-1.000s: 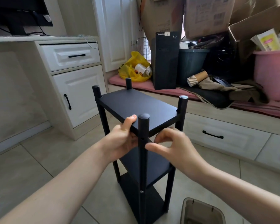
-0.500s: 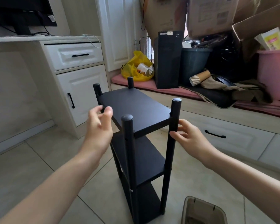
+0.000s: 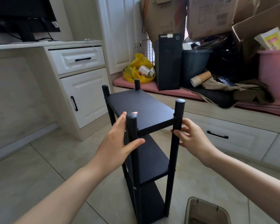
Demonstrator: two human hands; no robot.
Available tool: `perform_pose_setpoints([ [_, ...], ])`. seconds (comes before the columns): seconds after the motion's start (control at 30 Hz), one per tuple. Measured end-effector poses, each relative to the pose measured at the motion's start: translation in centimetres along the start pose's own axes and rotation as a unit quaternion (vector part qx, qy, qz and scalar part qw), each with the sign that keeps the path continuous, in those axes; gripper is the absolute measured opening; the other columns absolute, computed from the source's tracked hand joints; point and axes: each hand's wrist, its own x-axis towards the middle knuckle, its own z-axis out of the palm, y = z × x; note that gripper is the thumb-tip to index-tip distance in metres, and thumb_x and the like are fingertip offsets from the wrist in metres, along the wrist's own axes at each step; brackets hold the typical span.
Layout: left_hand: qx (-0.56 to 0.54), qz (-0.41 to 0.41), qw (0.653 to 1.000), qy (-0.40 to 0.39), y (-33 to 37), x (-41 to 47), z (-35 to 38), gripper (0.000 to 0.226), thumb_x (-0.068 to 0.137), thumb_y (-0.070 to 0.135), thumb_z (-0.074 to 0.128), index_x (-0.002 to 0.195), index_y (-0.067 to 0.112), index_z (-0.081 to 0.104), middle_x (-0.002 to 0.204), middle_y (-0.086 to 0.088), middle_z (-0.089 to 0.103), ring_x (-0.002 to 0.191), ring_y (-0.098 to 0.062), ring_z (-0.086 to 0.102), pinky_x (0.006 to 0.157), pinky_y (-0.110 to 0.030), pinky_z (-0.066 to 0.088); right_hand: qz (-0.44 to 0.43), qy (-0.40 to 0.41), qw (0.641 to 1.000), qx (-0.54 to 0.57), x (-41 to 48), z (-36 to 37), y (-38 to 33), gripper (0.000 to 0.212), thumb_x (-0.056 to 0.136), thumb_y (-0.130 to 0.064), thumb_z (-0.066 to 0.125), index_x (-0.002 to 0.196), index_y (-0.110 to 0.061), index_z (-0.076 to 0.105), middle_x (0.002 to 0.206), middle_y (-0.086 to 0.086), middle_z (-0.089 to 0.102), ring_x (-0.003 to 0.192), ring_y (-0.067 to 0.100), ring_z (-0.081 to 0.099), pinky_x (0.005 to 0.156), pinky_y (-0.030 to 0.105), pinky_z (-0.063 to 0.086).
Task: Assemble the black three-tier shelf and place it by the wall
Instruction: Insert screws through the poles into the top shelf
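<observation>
- Black three-tier shelf (image 3: 141, 107): assembled, upright on the tiled floor (image 3: 44, 172) at frame centre; four posts vertical, three boards stacked level between them
- Long axis of the top board: from the near short edge, close to the viewer, away toward 11 o'clock, its far end pointing at the white cabinet (image 3: 82, 94)
- Near left post (image 3: 131, 126): round cap uppermost, standing proud of the top board
- Left hand (image 3: 118, 143): fingers spread apart, thumb laid across the front of the near left post below the top board, fingers reaching along the board's left edge; whether it grips firmly cannot be told
- Near right post (image 3: 179, 113): at 1 o'clock from the left post, across the board's short edge
- Right hand (image 3: 192, 139): loosely curled, fingertips touching the right side of this post just under the top board; not clamped round it
- Brown bin (image 3: 205, 212): on the floor at 5 o'clock from the shelf, near its base, partly cut by the frame edge
- Yellow bag (image 3: 136, 68): at 12 o'clock, well beyond the shelf, on a pink mat (image 3: 152, 87)
- Black computer tower (image 3: 167, 62): upright just right of the bag
</observation>
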Motion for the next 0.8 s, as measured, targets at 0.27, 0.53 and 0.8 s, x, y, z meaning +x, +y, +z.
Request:
perform_pose_setpoints([
  [0.27,-0.010,-0.028,0.998,0.048,-2.2,1.1,-0.7,0.055,0.088,0.029,0.077,0.128,0.052,0.048,0.110,0.057,0.049,0.107,0.033,0.044,0.086,0.007,0.029,0.013,0.003,0.999,0.046,-0.9,0.1,0.0,0.018,0.092,-0.012,0.068,0.106,-0.023,0.064,0.095,0.001,0.075,0.087,0.015,0.073,0.084,0.042,0.061],
  [0.53,-0.032,-0.075,0.991,0.107,-3.6,1.5,-0.7,0.062,0.089,0.032,0.074,0.140,0.034,0.039,0.127,0.033,0.049,0.122,-0.001,0.052,0.097,-0.024,0.039,-0.010,0.003,0.999,0.040,-1.8,1.2,0.0,0.018,0.086,-0.015,0.076,0.100,-0.021,0.067,0.090,-0.003,0.077,0.086,0.011,0.073,0.075,0.037,0.062],
  [0.8,-0.018,-0.210,0.965,0.158,-0.8,0.8,0.5,0.033,0.093,0.039,0.070,0.069,0.016,0.064,0.055,0.003,0.068,0.059,-0.017,0.067,0.076,-0.041,0.057,-0.019,-0.010,0.997,0.074,-1.8,1.3,0.4,0.021,0.084,-0.015,0.078,0.102,-0.020,0.069,0.090,-0.004,0.078,0.086,0.008,0.073,0.074,0.036,0.063],
])
